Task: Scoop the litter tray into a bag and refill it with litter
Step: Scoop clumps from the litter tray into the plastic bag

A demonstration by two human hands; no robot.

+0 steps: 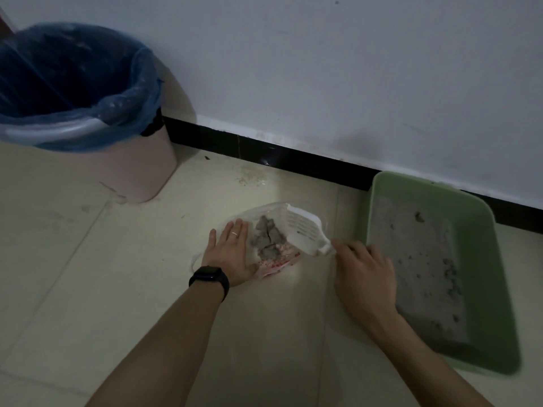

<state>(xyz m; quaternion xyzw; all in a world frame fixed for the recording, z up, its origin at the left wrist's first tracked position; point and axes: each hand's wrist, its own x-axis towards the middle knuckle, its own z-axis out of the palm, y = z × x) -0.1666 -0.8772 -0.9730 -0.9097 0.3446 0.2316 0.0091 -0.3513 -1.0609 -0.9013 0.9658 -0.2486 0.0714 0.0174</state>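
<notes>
My left grip (232, 254), fingers spread flat, pins the bag (276, 264) to the floor (147, 289) to hold its mouth open, while my right grip (364, 271), curled round the handle, tips the scoop (302, 227) over the clumps (266, 239); the litter tray (493, 289) lies just right of that grip against the wall (352, 83), with open floor behind both grips.

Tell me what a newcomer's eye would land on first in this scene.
First, the grey clumps heaped on the white bag mid-floor. The left hand presses flat on the bag, and the right hand holds the white scoop at their edge. Next come the green litter tray at right by the wall and the pink bin with a blue liner at upper left.
</notes>
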